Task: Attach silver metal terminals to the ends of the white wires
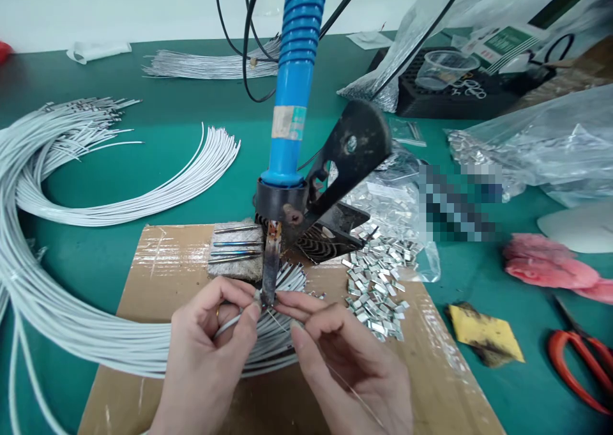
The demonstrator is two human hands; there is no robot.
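A blue-handled soldering iron is fixed in a black stand, its dark tip pointing down between my hands. My left hand is closed, pinching a grey-white cable with its end close to the tip. Thin solder wire runs through the closed fingers of my right hand toward the same spot. My fingertips and the iron hide the contact point. Beneath both hands lies a curved bundle of cables.
Small metal pieces are heaped on the cardboard at right. Thin metal rods lie on a grey pad. A scorched yellow sponge and red-handled scissors sit farther right. More cables curve at left; plastic bags are behind.
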